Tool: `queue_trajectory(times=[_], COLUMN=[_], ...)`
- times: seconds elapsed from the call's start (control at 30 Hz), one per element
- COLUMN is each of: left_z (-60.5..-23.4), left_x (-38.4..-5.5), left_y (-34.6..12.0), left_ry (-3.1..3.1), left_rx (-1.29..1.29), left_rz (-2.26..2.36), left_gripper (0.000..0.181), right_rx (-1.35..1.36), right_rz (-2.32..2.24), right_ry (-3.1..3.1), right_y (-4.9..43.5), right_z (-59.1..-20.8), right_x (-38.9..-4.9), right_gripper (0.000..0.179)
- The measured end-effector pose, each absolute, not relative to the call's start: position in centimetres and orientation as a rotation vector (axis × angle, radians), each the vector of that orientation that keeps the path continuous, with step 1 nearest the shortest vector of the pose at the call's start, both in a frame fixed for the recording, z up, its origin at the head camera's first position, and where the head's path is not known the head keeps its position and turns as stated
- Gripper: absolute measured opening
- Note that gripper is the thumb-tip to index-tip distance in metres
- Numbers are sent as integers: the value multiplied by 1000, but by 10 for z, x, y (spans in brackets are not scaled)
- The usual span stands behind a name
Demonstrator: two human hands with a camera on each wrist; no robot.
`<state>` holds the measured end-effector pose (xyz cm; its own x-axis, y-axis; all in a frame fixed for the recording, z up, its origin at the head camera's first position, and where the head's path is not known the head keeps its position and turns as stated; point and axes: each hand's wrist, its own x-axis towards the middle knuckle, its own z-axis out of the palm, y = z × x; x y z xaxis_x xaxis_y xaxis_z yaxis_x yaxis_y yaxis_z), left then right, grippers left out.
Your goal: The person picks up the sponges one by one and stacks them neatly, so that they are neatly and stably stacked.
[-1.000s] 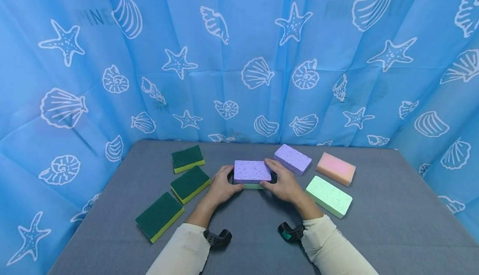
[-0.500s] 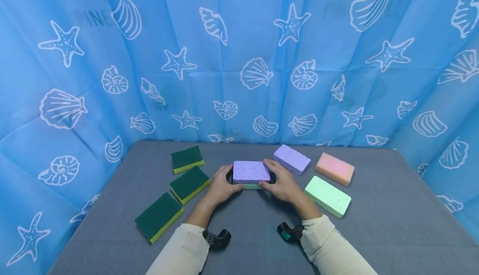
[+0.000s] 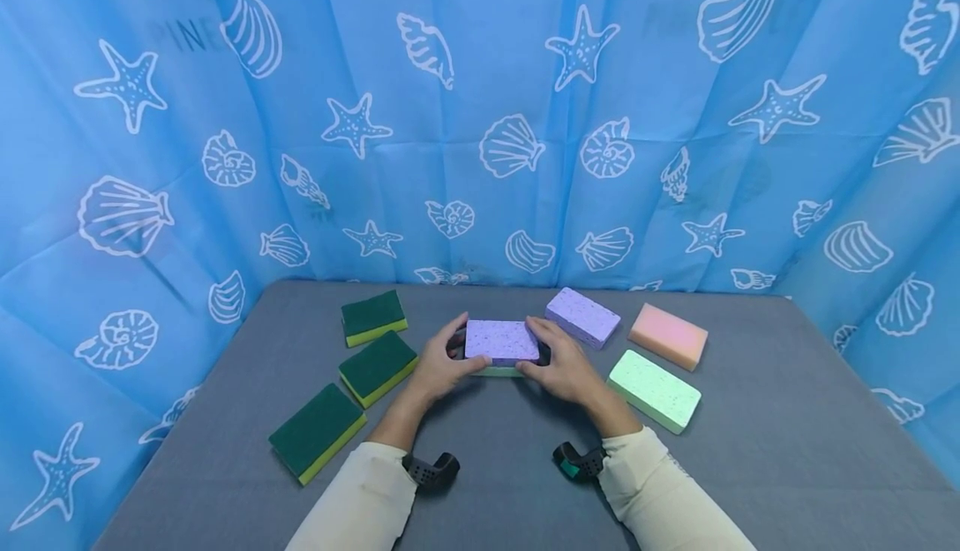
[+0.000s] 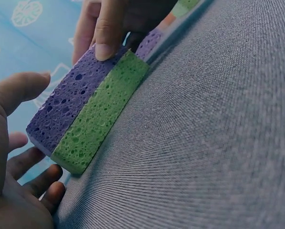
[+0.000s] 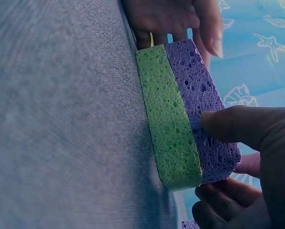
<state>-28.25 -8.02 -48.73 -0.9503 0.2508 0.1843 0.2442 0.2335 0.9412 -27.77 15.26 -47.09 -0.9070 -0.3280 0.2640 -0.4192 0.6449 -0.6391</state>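
Note:
A purple sponge [image 3: 501,339] lies squarely on top of a light green sponge [image 5: 168,109], which sits on the grey cloth. At the stack's right end, my right hand [image 3: 567,368] pinches the purple sponge, its thumb on the front face and its fingers round the end and back. My left hand [image 3: 437,368] is spread around the left end. In the left wrist view its thumb [image 4: 30,89] stands off the purple sponge, and its loosely bent fingers are close to the stack's end.
Three green-and-yellow scouring sponges [image 3: 317,433] lie on the left of the grey-covered table [image 3: 495,484]. On the right are another purple sponge [image 3: 582,318], a pink-orange sponge [image 3: 668,336] and another light green sponge [image 3: 654,391]. A blue seashell curtain [image 3: 480,117] hangs behind.
My left thumb has lifted from the stack's lower front edge, and the left fingers have spread away from its end. My right hand and the stacked sponges stay in place.

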Motion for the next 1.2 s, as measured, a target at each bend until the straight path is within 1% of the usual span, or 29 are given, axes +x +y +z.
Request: queue_trajectory(times=[0.37,0.57,0.87,1.2], left_z=[-487,-491,-490,-490], left_x=[-283,-286,-284,-285], left_y=[-82,-81,-81,-82], left_ry=[2518,2561,2560,2565], left_rx=[443,496,496,491], left_rz=[1830,1788,1789,1759], left_gripper=[72,70,70,71], right_rx=[637,631,659,694], right_rz=[1124,1124,1107,1075], right_ry=[-2726,-2676,-2585,-2490], right_y=[150,157,171,185], right_z=[-468,-463,-438,-404], right_x=[-277,-276,-267,-240], right_gripper=[72,74,77,78])
